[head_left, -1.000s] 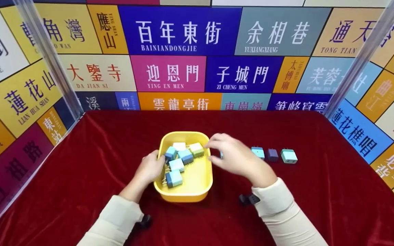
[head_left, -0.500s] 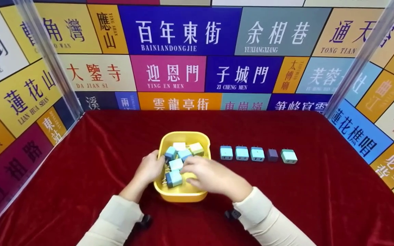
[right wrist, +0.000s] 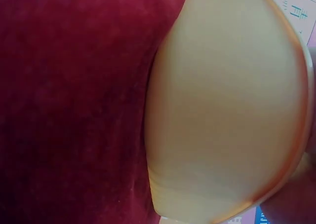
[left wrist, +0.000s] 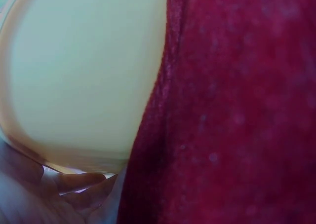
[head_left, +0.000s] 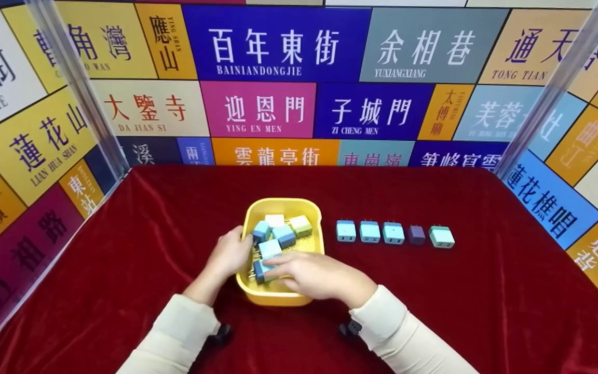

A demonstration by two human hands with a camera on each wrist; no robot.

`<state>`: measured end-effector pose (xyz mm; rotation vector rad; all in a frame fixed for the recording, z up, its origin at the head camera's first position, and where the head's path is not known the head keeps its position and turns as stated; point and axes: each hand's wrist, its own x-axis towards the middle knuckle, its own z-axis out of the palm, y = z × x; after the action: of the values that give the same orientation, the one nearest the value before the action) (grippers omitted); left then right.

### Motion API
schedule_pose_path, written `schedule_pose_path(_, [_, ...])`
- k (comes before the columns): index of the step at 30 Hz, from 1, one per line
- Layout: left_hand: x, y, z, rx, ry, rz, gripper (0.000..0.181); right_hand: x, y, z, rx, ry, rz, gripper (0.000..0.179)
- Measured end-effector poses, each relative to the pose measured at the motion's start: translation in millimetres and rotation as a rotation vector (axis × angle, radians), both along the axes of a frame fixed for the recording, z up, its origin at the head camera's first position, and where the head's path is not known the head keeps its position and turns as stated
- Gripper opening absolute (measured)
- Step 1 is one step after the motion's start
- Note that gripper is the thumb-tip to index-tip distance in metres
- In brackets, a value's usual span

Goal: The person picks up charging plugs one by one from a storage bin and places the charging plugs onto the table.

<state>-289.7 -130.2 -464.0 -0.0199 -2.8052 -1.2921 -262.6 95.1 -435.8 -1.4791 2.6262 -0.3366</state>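
A yellow plastic basin (head_left: 280, 298) stands on the red cloth, holding several plug-in chargers in blue, white and yellow-green. My left hand (head_left: 232, 252) grips its left rim; the left wrist view shows the fingers under that rim. Reaching over the right side, my right hand (head_left: 317, 275) has its fingertips on a blue two-tone charger (head_left: 261, 271) at the basin's near left. Whether the fingers pinch this charger I cannot tell. Just beyond lies a pale blue charger (head_left: 270, 247), with a yellow-green charger (head_left: 300, 226) farther back.
To the right of the basin, several chargers stand in a row on the cloth, from a light blue charger (head_left: 345, 231) past a small purple charger (head_left: 416, 235) to a mint green charger (head_left: 442, 237). A wall of colourful sign panels (head_left: 257, 109) closes off the back.
My right hand has moved left from beside the row into the basin, then down to the near charger. My left hand stays on the rim. The head view has shifted slightly.
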Motion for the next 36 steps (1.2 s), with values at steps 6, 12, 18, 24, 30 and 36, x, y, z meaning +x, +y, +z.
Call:
schedule_pose_path(6, [-1.2,0.0,-0.4,0.001,-0.013,-0.003,0.038,0.8,0.8,4.2,0.006,0.071,0.024,0.033])
schedule_pose_path(12, [-3.0,-2.6,-5.7,0.018,0.014,-0.001,0.035,5.0,-2.2,6.2,-0.027,0.295,0.009,0.016])
schedule_pose_path(18, [-0.6,0.1,-1.5,0.032,-0.013,-0.004,0.037,3.8,-4.6,4.3,-0.051,0.313,-0.015,0.027])
schedule_pose_path(24, [-0.8,0.6,-0.3,0.021,-0.019,-0.001,0.037,-0.4,-2.7,4.1,-0.027,0.131,0.005,0.033])
schedule_pose_path(30, [-0.7,0.2,-1.1,0.027,-0.030,0.001,0.038,2.2,-2.9,4.0,-0.025,0.121,-0.111,0.031])
schedule_pose_path(36, [-0.9,0.3,-0.3,0.033,-0.034,0.000,0.039,6.1,-4.5,3.7,-0.022,0.136,-0.220,0.030])
